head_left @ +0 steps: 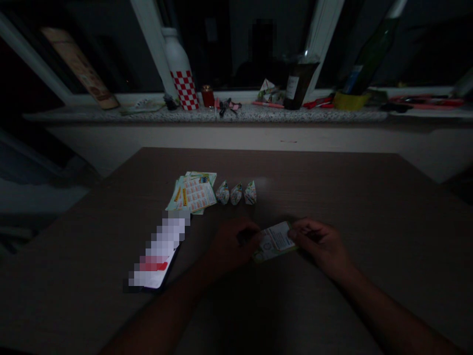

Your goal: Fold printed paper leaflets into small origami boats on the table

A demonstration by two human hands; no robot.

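Observation:
A small printed card (275,241), white with green edges, is held between my two hands just above the table. My left hand (236,241) pinches its left end between thumb and fingers. At the opposite end, the thumb and fingers of my right hand (320,241) grip the upper right corner. Beyond my left hand, three folded paper pieces (236,194) stand in a row. Beside them on the left lies a loose pile of similar printed cards (195,193). A phone (162,251) with a lit screen, partly pixelated, rests left of my left hand.
The brown table (362,197) reaches to the wall under a window. On the speckled sill (251,115) stand a white bottle with red checks (183,74), a small red jar (207,96), a dark cup (298,86) and a green bottle (373,49). The room is dim.

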